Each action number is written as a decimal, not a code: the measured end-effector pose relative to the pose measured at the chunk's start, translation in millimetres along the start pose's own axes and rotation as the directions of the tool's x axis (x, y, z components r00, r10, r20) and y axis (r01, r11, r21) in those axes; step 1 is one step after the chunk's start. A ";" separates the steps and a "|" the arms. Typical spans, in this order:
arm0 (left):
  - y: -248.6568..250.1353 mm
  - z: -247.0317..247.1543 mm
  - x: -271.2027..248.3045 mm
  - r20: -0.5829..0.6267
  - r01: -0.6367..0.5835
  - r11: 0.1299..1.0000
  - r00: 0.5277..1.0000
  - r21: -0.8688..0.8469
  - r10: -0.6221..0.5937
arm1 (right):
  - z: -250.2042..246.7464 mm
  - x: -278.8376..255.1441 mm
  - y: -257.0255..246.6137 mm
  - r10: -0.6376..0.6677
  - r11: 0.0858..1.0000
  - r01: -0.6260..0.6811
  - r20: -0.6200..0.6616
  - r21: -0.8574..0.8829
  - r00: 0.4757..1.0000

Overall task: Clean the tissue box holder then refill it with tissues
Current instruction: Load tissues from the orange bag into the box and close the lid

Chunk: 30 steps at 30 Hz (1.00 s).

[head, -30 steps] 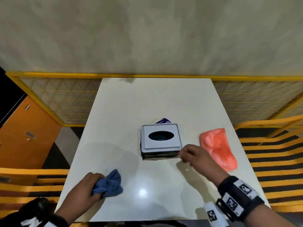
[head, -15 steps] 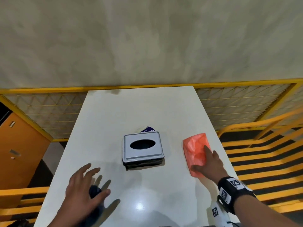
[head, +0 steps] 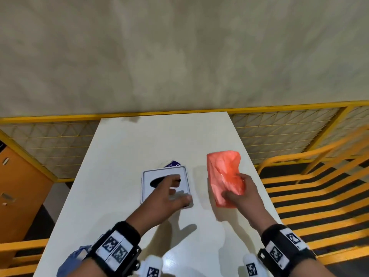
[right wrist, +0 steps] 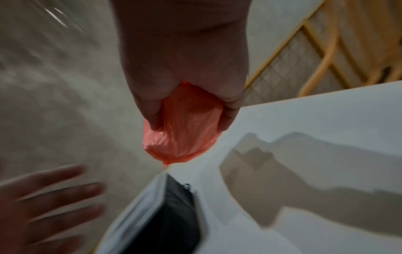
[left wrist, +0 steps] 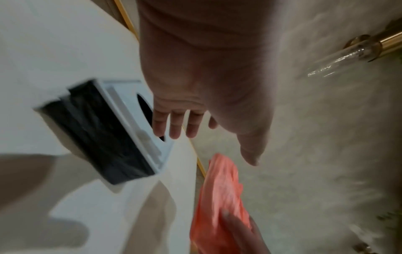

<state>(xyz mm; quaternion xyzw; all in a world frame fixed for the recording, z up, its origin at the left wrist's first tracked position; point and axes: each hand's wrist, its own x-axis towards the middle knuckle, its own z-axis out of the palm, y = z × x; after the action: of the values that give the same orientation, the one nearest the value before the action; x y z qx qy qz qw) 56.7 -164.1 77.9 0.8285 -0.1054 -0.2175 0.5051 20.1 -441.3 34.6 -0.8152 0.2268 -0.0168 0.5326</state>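
Observation:
The tissue box holder (head: 147, 180) has a pale lid with an oval slot and black sides (left wrist: 97, 134); it stands mid-table and also shows in the right wrist view (right wrist: 174, 214). My left hand (head: 177, 188) hovers over its lid with fingers spread and straight (left wrist: 174, 127), holding nothing. Right of the holder, my right hand (head: 237, 188) grips the near end of an orange plastic tissue pack (head: 221, 168), fingers curled round it (right wrist: 226, 118). The pack (left wrist: 217, 197) seems tilted up off the table. A blue cloth (head: 69, 260) lies at the near left edge, under my left forearm.
The white table (head: 139, 140) runs back to a yellow mesh railing (head: 279, 132). A small dark blue item (head: 173, 163) peeks out behind the holder. Yellow rails (head: 309, 156) stand to the right, an orange cabinet (head: 16, 186) to the left.
My left hand let go of the blue cloth and moved forward over the holder. My right hand went from resting flat on the orange pack to gripping it.

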 end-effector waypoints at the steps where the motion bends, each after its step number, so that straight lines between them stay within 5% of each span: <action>1: 10.7 5.2 8.3 0.032 0.044 0.996 0.999 -0.077 -0.042 | 1.3 -4.0 -14.1 -0.041 0.999 0.041 -0.018 0.010 0.999; 5: 44.6 23.3 31.4 0.116 0.119 0.922 0.990 -0.370 -0.081 | 6.6 -24.6 -67.8 -0.198 0.979 0.200 -0.075 0.030 0.977; 9: 79.6 27.1 30.0 0.050 -0.025 0.779 0.996 -0.627 0.073 | 9.5 -46.8 -107.7 -0.253 0.966 0.255 0.044 -0.034 0.966; 13: 78.9 16.9 31.2 0.017 -0.056 0.757 0.996 -0.651 0.089 | 3.6 -60.5 -123.1 -0.339 0.927 0.330 -0.019 -0.177 0.941; 15: 70.5 11.5 31.8 0.016 -0.061 0.767 0.996 -0.639 0.093 | 1.4 -65.2 -131.1 -0.493 0.832 0.435 -0.097 -0.345 0.865; 17: 63.4 8.8 29.9 0.031 -0.065 0.774 0.993 -0.630 0.109 | 5.1 -65.5 -137.8 -0.582 0.713 0.495 -0.026 -0.496 0.813; 20: 55.4 7.9 26.5 0.067 -0.081 0.792 0.986 -0.605 0.152 | 14.6 -61.1 -141.8 -0.581 0.630 0.493 0.057 -0.600 0.812; 30: 37.4 3.9 20.9 0.126 -0.056 0.853 0.982 -0.519 0.141 | 19.6 -64.5 -140.2 -0.517 0.674 0.426 0.027 -0.603 0.856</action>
<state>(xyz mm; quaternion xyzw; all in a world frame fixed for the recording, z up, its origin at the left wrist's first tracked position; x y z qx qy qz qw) 75.1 -192.9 104.1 0.6375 -0.1260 -0.2769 0.7079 16.9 -353.1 162.8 -0.9660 0.0402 -0.1421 0.2124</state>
